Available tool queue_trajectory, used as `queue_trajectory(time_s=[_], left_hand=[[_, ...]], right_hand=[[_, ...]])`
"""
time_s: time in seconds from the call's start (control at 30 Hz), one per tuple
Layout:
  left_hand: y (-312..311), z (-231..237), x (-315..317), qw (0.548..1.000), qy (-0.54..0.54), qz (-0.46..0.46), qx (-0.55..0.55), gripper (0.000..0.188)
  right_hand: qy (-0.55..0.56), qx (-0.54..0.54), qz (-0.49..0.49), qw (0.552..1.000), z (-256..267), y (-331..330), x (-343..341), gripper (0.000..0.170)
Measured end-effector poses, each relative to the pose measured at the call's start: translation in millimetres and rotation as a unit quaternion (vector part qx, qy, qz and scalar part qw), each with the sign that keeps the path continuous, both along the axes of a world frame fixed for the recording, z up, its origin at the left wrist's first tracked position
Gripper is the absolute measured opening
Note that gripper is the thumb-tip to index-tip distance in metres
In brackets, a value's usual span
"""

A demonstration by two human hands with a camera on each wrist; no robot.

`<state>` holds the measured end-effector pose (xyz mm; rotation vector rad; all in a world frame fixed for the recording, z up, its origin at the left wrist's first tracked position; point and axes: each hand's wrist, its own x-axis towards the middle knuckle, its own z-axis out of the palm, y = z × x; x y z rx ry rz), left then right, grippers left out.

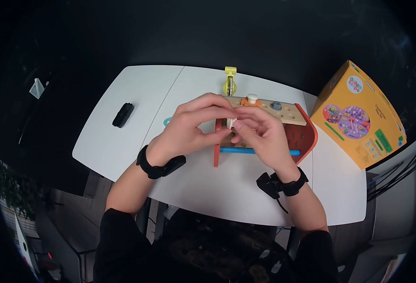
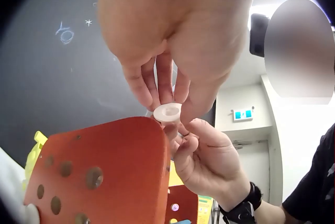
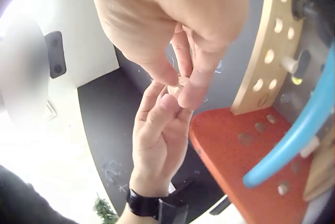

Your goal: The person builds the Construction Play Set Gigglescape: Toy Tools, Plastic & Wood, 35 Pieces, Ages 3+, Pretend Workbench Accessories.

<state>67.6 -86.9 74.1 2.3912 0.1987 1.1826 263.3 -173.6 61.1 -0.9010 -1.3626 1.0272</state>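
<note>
White counter, seams across its top, before a dark wall bearing chalk marks. Yellow printed box at the right end; black object alone at left; yellow toy piece by the far edge. Wooden toy bench mid-counter, blue rod along its near side. Both grips closed: left hand and right hand pinch a small white piece, held near the bench's left panel. Greenery lower left.

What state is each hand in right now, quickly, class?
Left hand: closed, holding a small white piece.
Right hand: closed, holding the same piece.
</note>
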Motion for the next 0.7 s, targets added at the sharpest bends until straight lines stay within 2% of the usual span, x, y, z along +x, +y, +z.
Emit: queue_trajectory(time_s=[0.17, 0.2, 0.27, 0.3, 0.33, 0.37, 0.4, 0.43, 0.47, 0.5, 0.57, 0.6, 0.63, 0.7], left_hand=[[1, -9, 6, 0.997, 0.052, -0.016, -0.058, 0.033], [1, -10, 7, 0.997, 0.051, -0.017, -0.060, 0.033], [5, -11, 8, 0.999, -0.035, 0.010, 0.017, 0.024], [11, -14, 7, 0.999, -0.035, 0.010, 0.017, 0.024], [19, -21, 3, 0.995, -0.060, 0.063, -0.049, 0.018], [27, -28, 1, 0.983, -0.084, 0.115, -0.114, 0.013], [33, -34, 1, 0.983, -0.083, 0.114, -0.114, 0.013], [39, -39, 1, 0.973, -0.045, 0.154, -0.169, 0.011], [44, -45, 0, 0.956, -0.006, 0.194, -0.222, 0.009], [47, -52, -1, 0.956, -0.006, 0.194, -0.221, 0.009], [56, -69, -3, 0.928, 0.170, 0.189, -0.273, 0.012], [62, -80, -4, 0.929, 0.196, 0.148, -0.276, 0.018], [66, -93, -3, 0.930, 0.196, 0.147, -0.275, 0.018], [67, -105, 0, 0.934, 0.206, 0.110, -0.270, 0.018]], right_hand=[[-0.012, -0.007, -0.017, 1.000, -21, 0, 14, 0.024], [-0.052, -0.019, -0.040, 0.998, -21, -2, 15, 0.022], [-0.091, -0.029, -0.063, 0.993, -23, -2, 17, 0.021], [-0.179, 0.015, -0.084, 0.980, -27, -1, 19, 0.018], [-0.264, 0.059, -0.104, 0.957, -31, 0, 20, 0.016], [-0.263, 0.058, -0.105, 0.957, -32, 0, 20, 0.016], [-0.314, 0.048, -0.104, 0.942, -33, 1, 20, 0.015], [-0.364, 0.038, -0.103, 0.925, -33, 2, 20, 0.014], [-0.364, 0.038, -0.103, 0.925, -40, 7, 23, 0.014], [-0.366, 0.026, -0.099, 0.925, -48, 14, 26, 0.012], [-0.367, 0.017, -0.096, 0.925, -51, 23, 29, 0.011], [-0.399, -0.016, -0.089, 0.913, -47, 26, 27, 0.012], [-0.429, -0.050, -0.081, 0.898, -45, 29, 27, 0.013], [-0.455, -0.050, -0.082, 0.885, -51, 39, 29, 0.014]])
